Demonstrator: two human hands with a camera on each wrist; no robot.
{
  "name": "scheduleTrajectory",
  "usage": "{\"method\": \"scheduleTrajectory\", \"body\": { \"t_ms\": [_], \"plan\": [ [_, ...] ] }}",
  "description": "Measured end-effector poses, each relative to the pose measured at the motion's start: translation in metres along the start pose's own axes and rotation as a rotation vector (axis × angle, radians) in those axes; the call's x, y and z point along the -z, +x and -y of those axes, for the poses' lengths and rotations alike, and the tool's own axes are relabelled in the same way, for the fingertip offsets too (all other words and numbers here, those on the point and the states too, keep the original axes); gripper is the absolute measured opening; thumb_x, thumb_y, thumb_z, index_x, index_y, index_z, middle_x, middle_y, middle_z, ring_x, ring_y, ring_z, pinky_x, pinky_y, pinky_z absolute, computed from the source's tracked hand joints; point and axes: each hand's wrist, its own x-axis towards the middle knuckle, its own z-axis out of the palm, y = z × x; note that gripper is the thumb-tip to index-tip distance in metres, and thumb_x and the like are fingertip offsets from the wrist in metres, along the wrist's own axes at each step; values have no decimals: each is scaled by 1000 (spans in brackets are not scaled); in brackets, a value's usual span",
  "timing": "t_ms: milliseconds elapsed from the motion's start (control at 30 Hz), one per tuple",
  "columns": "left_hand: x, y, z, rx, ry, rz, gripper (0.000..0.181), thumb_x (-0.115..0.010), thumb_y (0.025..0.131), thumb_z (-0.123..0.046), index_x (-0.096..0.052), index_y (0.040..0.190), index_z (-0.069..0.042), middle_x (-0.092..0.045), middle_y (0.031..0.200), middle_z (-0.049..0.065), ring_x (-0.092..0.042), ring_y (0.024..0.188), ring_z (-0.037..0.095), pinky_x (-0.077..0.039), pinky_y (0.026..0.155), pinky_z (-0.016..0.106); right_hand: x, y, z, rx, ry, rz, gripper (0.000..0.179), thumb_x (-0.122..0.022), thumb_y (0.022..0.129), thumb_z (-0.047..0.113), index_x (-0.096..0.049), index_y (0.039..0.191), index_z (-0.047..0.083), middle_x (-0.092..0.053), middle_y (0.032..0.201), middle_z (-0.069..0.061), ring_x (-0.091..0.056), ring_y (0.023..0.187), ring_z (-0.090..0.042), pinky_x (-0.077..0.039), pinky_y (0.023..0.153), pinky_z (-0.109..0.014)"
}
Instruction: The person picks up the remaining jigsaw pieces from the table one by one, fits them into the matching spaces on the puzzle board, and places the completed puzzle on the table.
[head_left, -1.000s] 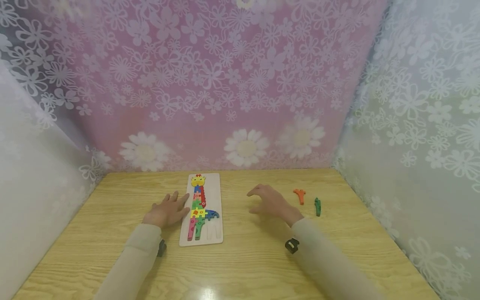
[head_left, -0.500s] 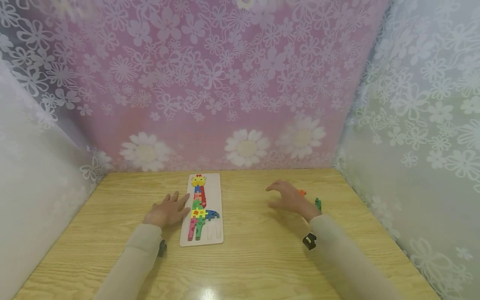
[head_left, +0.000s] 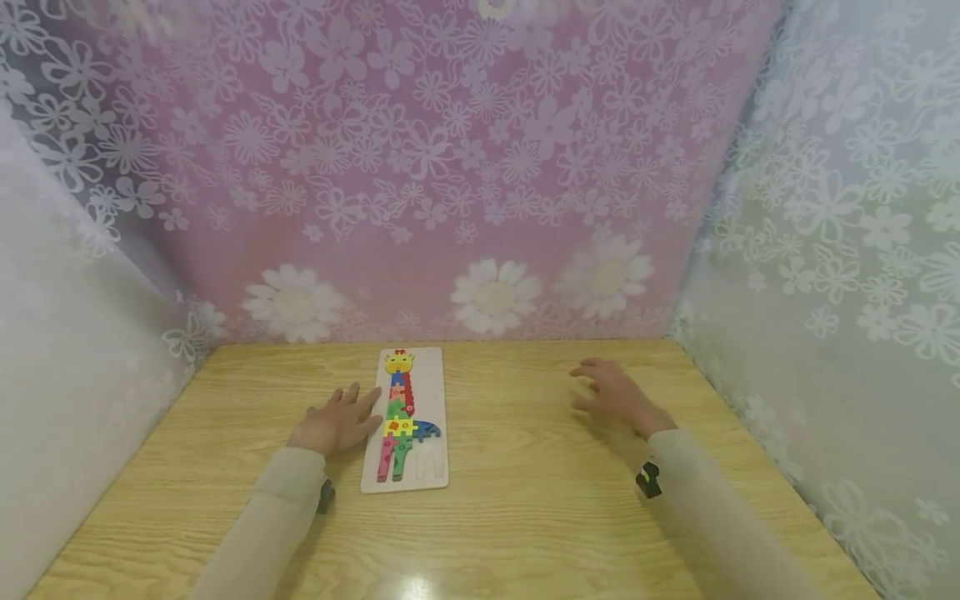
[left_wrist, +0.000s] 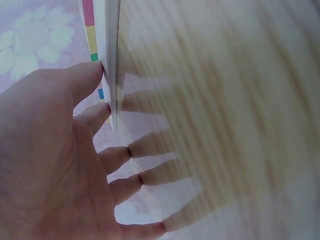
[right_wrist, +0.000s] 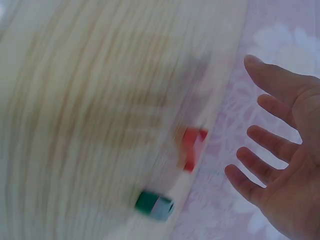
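Note:
A giraffe puzzle board [head_left: 427, 392] with colourful pieces lies left of centre on the table; two pale leg slots show bare at its lower right. My left hand [head_left: 333, 423] rests beside it with spread fingers, thumb and index fingertip at the board's edge [left_wrist: 107, 60]. My right hand [head_left: 617, 398] hovers over the table's right side, fingers loosely bent and holding nothing. In the right wrist view an orange puzzle piece [right_wrist: 191, 149] and a green puzzle piece [right_wrist: 154, 205] lie on the table beyond the fingers. Both pieces are hidden behind the right hand in the head view.
The wooden table [head_left: 510, 517] is enclosed by a pink floral backdrop [head_left: 450, 208] behind and pale flowered curtains [head_left: 840, 292] at the sides. Dark wrist straps [head_left: 649, 480] sit on both sleeves.
My right hand has moved rightward, away from the board, and now covers the orange and green pieces in the head view. The left hand stays in place at the board.

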Motion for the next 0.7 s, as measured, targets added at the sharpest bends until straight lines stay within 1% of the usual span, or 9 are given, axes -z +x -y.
{"method": "scheduleTrajectory", "body": {
  "t_ms": [167,233,400,433,567,700],
  "plan": [
    [-1,1,0,-3,10,-2,67,-40,108,-51,-24,166,-21,-19,171,25,-17,155,56,-19,113,85,4,-5,-20,-19,16,13,57,-84,86,23,-65,132,-5,-59,137,-32,-53,127,-56,-37,108,-76],
    [-1,1,0,-4,15,-2,67,-40,108,-51,-24,166,-20,-19,171,25,-17,155,56,-20,113,85,4,-7,-26,-17,-8,25,58,-84,86,25,-65,131,-6,-62,135,-31,-54,126,-55,-37,109,-76],
    [0,1,0,-5,12,0,67,-40,108,-51,-25,166,-20,-19,170,25,-17,155,56,-20,112,85,5,-12,-37,28,-102,48,59,-85,84,26,-66,127,-8,-69,126,-29,-59,120,-52,-40,103,-75],
    [0,1,0,-5,12,-1,67,-40,108,-51,-25,166,-20,-19,170,25,-18,155,56,-20,112,85,6,-13,-38,30,-104,55,58,-85,84,25,-66,127,-8,-69,125,-29,-60,119,-52,-41,102,-75],
    [-1,1,0,-5,13,-5,67,-39,108,-51,-25,166,-20,-19,170,26,-18,155,56,-20,112,86,6,-16,-41,9,-99,93,56,-83,86,24,-65,129,-7,-71,123,-26,-61,116,-48,-41,101,-72],
    [-2,3,1,-3,5,-3,67,-40,108,-51,-25,166,-21,-19,171,25,-17,155,56,-20,112,86,5,-17,-43,-47,-92,131,57,-80,89,27,-64,133,-6,-69,124,-26,-60,115,-47,-42,100,-71]
  ]
}}
